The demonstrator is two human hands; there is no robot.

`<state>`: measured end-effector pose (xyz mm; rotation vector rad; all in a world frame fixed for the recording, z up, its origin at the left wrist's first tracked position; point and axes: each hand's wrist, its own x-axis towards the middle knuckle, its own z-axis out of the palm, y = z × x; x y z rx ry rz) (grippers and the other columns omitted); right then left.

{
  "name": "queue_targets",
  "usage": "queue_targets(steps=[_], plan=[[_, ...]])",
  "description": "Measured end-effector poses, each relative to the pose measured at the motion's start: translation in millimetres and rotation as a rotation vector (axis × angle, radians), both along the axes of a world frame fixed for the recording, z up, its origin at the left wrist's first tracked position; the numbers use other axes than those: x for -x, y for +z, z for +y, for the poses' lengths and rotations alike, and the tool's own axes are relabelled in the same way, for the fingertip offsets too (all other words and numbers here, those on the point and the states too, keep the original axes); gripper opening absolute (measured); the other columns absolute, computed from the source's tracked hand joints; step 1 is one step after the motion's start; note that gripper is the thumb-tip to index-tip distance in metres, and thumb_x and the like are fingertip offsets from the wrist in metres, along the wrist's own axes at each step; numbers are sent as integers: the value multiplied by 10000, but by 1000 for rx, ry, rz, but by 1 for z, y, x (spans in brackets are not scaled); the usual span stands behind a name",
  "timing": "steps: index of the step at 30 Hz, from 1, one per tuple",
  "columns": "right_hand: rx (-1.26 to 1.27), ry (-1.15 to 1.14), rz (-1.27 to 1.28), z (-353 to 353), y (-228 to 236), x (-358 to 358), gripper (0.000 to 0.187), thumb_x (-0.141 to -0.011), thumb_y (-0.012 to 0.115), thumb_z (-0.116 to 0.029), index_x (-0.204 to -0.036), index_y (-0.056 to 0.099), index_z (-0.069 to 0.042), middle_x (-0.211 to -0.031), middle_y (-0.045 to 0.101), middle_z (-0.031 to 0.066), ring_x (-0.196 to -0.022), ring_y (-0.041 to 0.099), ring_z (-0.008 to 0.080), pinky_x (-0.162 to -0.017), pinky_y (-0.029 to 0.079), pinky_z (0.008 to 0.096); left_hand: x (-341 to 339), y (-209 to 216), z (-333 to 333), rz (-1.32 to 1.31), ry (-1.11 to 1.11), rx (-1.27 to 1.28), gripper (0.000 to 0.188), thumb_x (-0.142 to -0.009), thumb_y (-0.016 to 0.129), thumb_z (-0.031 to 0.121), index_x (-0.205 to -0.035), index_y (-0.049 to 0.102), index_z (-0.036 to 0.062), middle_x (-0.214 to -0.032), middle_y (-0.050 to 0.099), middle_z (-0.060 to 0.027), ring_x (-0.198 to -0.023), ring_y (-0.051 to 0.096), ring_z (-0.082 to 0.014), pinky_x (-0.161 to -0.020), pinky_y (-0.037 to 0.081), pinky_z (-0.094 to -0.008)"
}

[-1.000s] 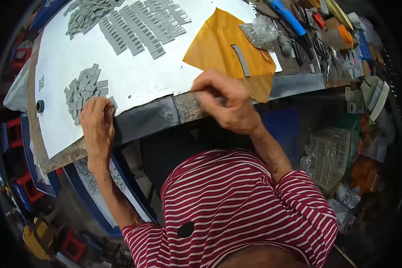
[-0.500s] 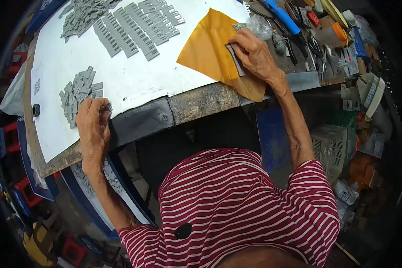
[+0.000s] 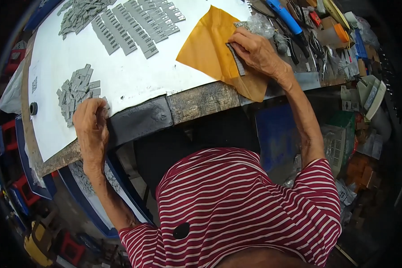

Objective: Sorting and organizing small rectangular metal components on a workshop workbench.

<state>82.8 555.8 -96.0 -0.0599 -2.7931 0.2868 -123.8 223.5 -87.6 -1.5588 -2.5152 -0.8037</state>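
My left hand [image 3: 91, 127] is at the near left of the table, its fingers pinched around a small flat grey piece [image 3: 106, 103], partly hidden. Just beyond it, a loose pile of similar grey pieces [image 3: 75, 94] lies on the white sheet [image 3: 138, 80]. Over at the right, my right hand [image 3: 260, 51] is closed, with its fingertips at the upper end of a narrow dark grey strip [image 3: 236, 59]. The strip lies on an orange-yellow cloth-like sheet [image 3: 205, 47], which hangs over the table's front edge.
Overlapping rows of grey pieces [image 3: 140, 29] and a larger heap [image 3: 82, 17] lie at the far side. Tools, including one with a blue handle [image 3: 283, 15], crowd the right. A black ring [image 3: 33, 108] sits at the left edge. Below is a blue-rimmed tray [image 3: 82, 203].
My right hand has shifted slightly right, its forearm swinging outward, still at the strip. My left hand stays by the small pile, shifted only slightly in the picture.
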Motion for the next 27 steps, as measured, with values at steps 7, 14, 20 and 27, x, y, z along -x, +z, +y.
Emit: queue_targets(steps=[7,14,20,27], plan=[[-137,68,-102,6,1,5,122,-764,563,1,-875,511,2,-794,505,107,-688,568,291,-568,464,346,-17,12,6,-135,156,-271,244,-764,584,-79,-986,610,21,-885,595,-88,-802,571,-166,-685,465,-277],[-139,104,-104,9,-1,8,101,-754,553,9,-838,498,5,-747,483,110,-652,557,288,-537,453,351,-44,21,13,-372,220,-431,207,-811,599,34,-1014,633,59,-941,631,-69,-891,597,-152,-777,491,-273],[-86,113,-86,13,-3,10,88,-751,546,19,-829,505,10,-749,496,107,-644,564,274,-529,453,335,-66,21,22,-906,218,-462,184,-802,639,88,-968,613,13,-795,613,-28,-714,557,-84,-655,439,-199],[-81,141,-39,11,1,8,100,-737,547,30,-822,498,11,-733,492,110,-635,555,275,-521,444,332,-76,20,31,-1083,142,-462,158,-791,640,73,-924,603,-4,-763,595,-35,-665,533,-84,-619,424,-194]])
